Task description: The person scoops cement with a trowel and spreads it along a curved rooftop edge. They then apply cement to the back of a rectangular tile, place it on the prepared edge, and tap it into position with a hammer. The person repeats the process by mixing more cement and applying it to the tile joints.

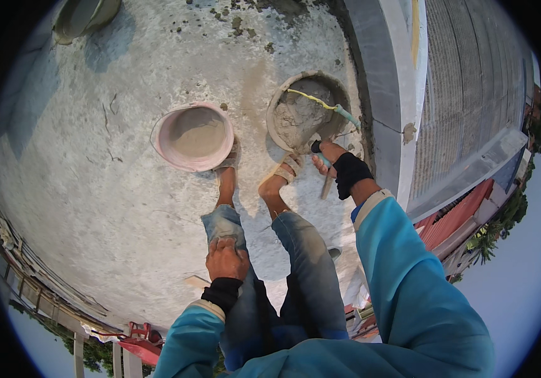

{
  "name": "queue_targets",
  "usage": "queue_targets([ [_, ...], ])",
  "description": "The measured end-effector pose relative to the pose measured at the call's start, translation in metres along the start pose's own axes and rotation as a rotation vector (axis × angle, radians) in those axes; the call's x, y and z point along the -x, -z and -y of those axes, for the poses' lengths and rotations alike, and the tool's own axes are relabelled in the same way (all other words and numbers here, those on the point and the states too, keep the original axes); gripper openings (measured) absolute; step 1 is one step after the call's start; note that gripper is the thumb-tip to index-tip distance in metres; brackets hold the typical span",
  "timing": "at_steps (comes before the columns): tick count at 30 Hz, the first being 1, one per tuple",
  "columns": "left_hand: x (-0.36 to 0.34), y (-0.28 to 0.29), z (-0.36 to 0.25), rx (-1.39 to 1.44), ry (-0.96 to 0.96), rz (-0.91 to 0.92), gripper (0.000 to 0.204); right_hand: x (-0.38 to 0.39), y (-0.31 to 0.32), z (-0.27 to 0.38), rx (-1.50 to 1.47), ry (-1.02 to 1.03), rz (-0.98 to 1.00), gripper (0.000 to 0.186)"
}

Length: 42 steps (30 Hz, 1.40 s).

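Note:
My right hand [327, 157] is closed round the handle of a trowel [315, 147], at the near rim of a round, mortar-crusted bucket [273, 128]. The trowel's blade is mostly hidden against the rim. Thick grey mortar [303, 113] lies inside that bucket, and a yellow rope handle [311, 97] with a teal hose sleeve crosses over it. My left hand [227, 257] rests on my left knee, fingers laid over the jeans and holding nothing. Ahead of my left foot stands a pink bucket [162, 148] with smooth grey material in it.
My sandalled feet stand on a rough concrete surface [138, 208] just behind the buckets. Another container [88, 19] lies at the far left. Crumbs of mortar [238, 25] are scattered at the far side. Along the right runs a low ledge [390, 113], with corrugated roofing [472, 94] beyond it.

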<state>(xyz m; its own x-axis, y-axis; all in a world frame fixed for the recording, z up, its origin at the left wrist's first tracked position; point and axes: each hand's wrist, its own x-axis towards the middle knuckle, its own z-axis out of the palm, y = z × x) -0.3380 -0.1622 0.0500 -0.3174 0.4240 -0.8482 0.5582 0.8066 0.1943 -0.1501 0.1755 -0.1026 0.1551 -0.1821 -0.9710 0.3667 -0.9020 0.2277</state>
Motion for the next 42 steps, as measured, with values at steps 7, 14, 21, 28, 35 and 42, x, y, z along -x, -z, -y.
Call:
queue_targets([
  [7,-0.011,0.008,0.001,-0.115,-0.034,0.044,0.038,-0.025,-0.038,-0.031,-0.959,0.0,0.528,0.047],
  [14,-0.016,0.014,-0.01,-0.175,-0.062,0.038,0.039,-0.009,-0.017,-0.041,-1.475,0.097,0.86,0.047],
  [21,-0.015,0.012,-0.02,-0.213,-0.066,0.056,0.04,0.049,0.043,-0.057,-0.67,0.295,0.424,0.031],
  [28,-0.008,-0.003,-0.007,-0.197,-0.058,0.031,0.041,-0.036,-0.03,0.015,1.167,0.719,-0.417,0.037],
  [35,0.0,-0.01,-0.007,-0.126,-0.027,0.008,0.039,0.061,0.04,0.004,1.637,0.641,-0.481,0.037],
  [42,0.005,-0.026,-0.003,-0.099,-0.017,-0.012,0.038,0.042,-0.003,0.066,1.587,1.101,-0.693,0.026],
])
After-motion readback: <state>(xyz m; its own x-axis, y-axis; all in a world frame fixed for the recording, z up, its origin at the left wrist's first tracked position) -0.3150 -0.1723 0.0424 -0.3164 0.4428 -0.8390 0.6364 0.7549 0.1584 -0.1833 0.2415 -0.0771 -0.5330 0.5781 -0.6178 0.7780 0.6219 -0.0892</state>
